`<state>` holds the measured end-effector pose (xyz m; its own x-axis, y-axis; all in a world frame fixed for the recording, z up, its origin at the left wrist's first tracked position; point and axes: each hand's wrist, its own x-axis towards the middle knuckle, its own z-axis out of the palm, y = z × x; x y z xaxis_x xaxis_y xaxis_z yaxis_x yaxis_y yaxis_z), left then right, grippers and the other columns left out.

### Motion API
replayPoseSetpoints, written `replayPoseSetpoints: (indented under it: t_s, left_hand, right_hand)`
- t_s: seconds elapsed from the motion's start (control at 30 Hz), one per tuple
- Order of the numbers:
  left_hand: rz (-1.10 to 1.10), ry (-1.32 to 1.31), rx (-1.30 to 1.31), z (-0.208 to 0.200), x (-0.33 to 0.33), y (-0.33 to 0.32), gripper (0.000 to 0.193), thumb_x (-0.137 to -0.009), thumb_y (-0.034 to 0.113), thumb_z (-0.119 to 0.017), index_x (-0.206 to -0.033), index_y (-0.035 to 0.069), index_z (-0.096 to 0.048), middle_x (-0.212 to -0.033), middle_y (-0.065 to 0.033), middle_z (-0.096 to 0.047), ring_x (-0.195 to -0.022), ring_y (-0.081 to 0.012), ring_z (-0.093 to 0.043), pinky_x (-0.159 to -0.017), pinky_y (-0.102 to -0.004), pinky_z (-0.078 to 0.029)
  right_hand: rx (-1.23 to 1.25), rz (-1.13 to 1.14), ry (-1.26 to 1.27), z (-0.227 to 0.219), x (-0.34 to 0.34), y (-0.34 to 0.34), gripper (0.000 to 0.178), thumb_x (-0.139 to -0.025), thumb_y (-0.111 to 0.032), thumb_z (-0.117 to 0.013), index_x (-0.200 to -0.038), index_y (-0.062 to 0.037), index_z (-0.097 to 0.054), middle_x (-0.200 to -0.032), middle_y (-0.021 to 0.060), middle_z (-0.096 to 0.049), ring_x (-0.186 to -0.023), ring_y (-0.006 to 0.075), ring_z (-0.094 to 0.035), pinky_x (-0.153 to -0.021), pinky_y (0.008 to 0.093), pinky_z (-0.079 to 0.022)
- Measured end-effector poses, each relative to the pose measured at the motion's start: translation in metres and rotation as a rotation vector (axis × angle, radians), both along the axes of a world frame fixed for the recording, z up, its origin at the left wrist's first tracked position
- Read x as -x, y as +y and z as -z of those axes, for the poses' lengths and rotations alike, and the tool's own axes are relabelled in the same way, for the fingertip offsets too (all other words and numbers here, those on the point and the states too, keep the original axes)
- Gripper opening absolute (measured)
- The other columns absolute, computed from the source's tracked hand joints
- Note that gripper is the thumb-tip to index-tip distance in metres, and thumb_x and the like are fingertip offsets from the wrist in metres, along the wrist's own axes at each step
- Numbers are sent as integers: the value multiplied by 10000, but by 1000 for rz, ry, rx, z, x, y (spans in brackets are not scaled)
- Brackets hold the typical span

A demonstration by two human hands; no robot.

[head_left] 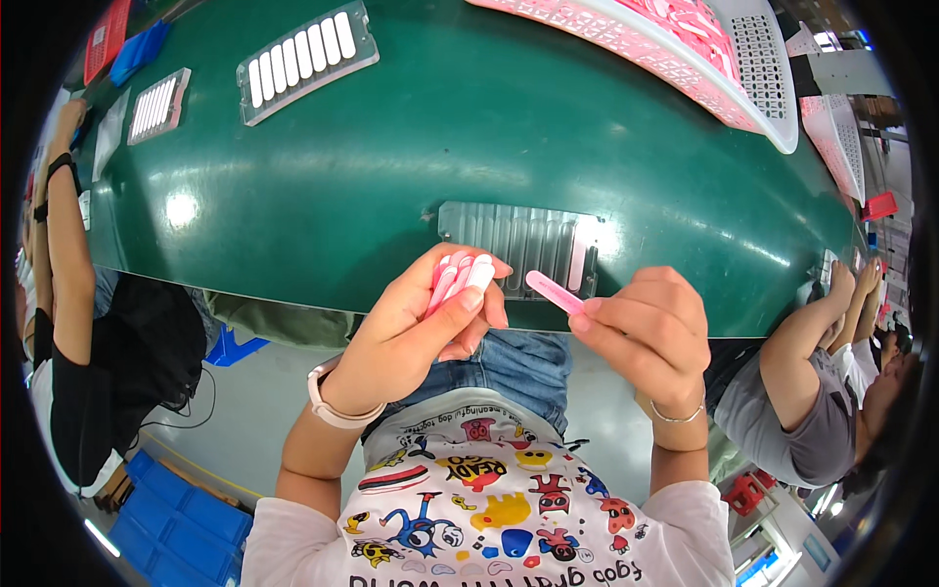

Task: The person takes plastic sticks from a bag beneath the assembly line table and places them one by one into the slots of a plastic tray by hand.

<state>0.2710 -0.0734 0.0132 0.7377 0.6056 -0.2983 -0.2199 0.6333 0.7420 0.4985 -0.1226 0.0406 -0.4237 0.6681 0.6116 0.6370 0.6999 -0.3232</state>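
My left hand [416, 318] is closed round a small bundle of flat pink and white strips with rounded ends [458, 274]. Between the thumb and fingers of my right hand [650, 333] is one pink strip [554, 291], slanting up toward the left. Just beyond both hands, near the table's front edge, lies a clear slotted plastic tray [509, 223]. One pale pink strip [578, 252] sits at the tray's right end. The other visible slots look bare; my hands partly cover the tray's near side.
On the green table [323, 205], a clear tray with white strips [303, 61] and a smaller one [157, 106] stand far left. A pink and white basket [626, 49] of pink pieces is at the far right. People [68, 245] sit on both sides.
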Motion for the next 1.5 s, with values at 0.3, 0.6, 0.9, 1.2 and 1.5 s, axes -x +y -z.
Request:
replayPoseSetpoints:
  t_s: [0.3, 0.6, 0.9, 1.2, 1.5]
  left_hand:
    - [-32, 136, -54, -5, -7, -2, 218, -985, 104, -414, -1159, -12, -476, -957, -110, -606, -596, -50, -419, -494, -203, -346]
    - [58, 138, -147, -4, -11, -7, 253, -979, 132, -458, -1184, -13, -492, -931, -67, -619, -597, -40, -401, -524, -190, -355]
    - [-70, 220, -53, -8, -12, -5, 175, -956, 155, -522, -1059, 15, -537, -891, -11, -659, -573, 11, -397, -499, -160, -350]
    - [-28, 80, 116, -8, -10, -7, 222, -971, 128, -441, -1134, -20, -474, -883, -146, -604, -514, -37, -360, -448, -194, -293]
    - [-27, 1, 311, -5, -8, -6, 292, -987, 201, -416, -1162, -25, -476, -879, -102, -569, -593, -62, -394, -485, -211, -303]
  right_hand:
    - [-51, 33, -84, 6, 6, -12, 199, -613, -62, -706, -809, -31, -691, -823, 29, -614, -698, 157, -540, -562, 281, -444]
    - [88, -65, 63, 8, 21, -20, 202, -641, -72, -700, -840, -40, -697, -847, 34, -622, -733, 159, -546, -593, 293, -463]
    - [609, 414, 370, 2, 3, -1, 124, -725, -45, -716, -845, -24, -695, -801, 72, -666, -647, 213, -588, -617, 305, -479]
    - [708, 480, 159, 2, 3, 29, 198, -721, -66, -734, -904, -24, -671, -838, 72, -545, -851, 239, -522, -738, 326, -439]
    - [820, 431, 42, -2, -4, 33, 240, -721, -122, -738, -933, -49, -651, -913, 71, -611, -889, 243, -526, -786, 343, -409]
